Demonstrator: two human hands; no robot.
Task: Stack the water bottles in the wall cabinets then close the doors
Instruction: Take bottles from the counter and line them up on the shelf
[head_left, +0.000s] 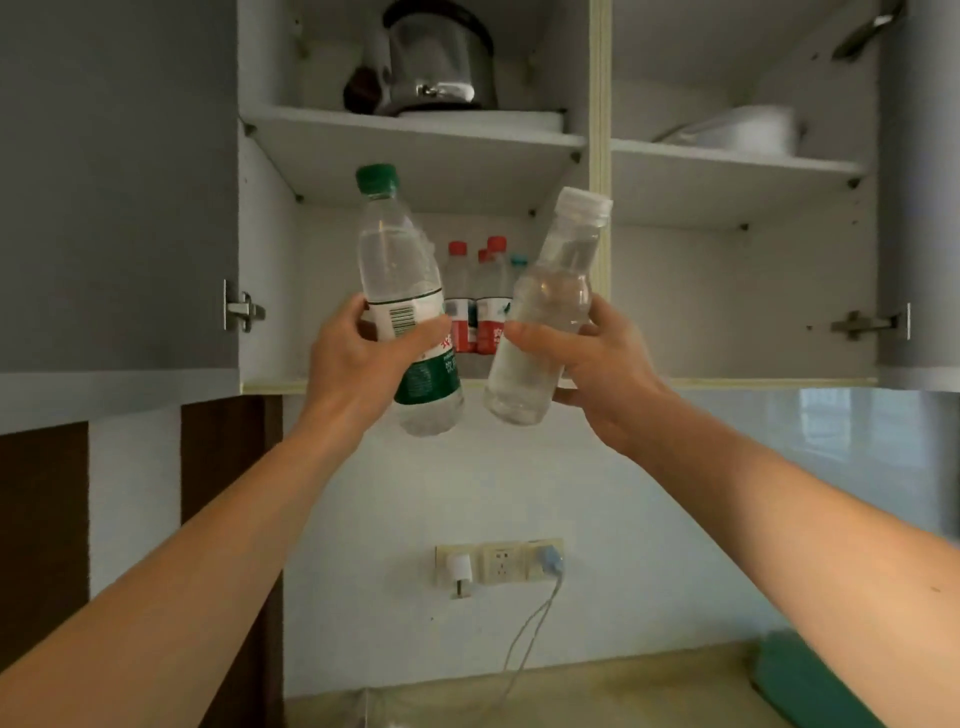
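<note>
The left hand (358, 364) is gripping a green-capped water bottle (402, 291), its fingers wrapping the label. The right hand (587, 374) is clasping a white-capped clear bottle (545, 312), both raised before the open wall cabinet (270, 260), red-capped bottles (475, 296) standing far inside.

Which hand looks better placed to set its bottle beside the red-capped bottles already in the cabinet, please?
Probably the left hand: its green-capped bottle is directly before the open left compartment holding the red-capped bottles. The right hand and its white-capped bottle sit nearer the divider.
</note>
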